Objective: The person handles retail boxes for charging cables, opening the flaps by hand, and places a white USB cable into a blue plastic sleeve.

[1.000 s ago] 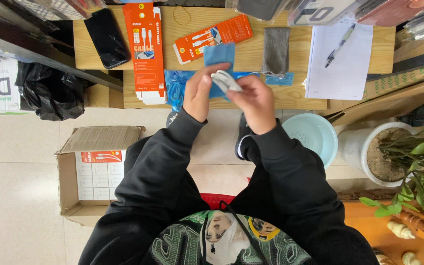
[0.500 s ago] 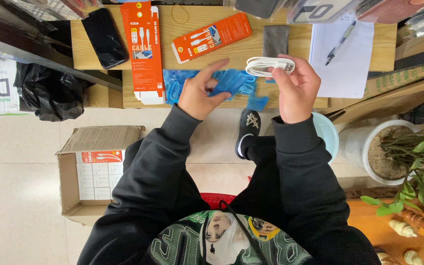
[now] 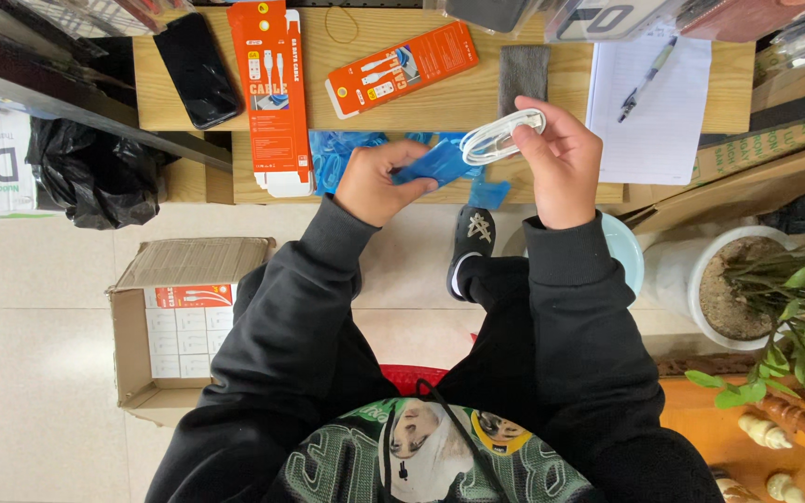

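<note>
Since half a second before, your left hand had lifted a blue plastic piece off the blue pile, and your right hand had stayed up with the cable.

Your right hand held a coiled white cable. Its fingers were curled tight around the coil, with the thumb pressed on one side. The cable was up in the air, above the front part of the wooden table, near the middle.

Your left hand's fingers were pinched shut on one end of the blue plastic piece. The other end of that piece pointed at the cable and looked like it was touching the coil. More blue plastic lay in a pile on the table's front edge, just beside your left hand.

A tall orange box lay flat on the table, left of your hands. A shorter orange box lay tilted near the back. A black phone lay close to the left edge. A grey cloth lay behind the cable. A white notepad with a pen on it lay toward the right edge.

Down on the floor, an open cardboard box sat to your left. A white pot with a green plant stood to your right.
</note>
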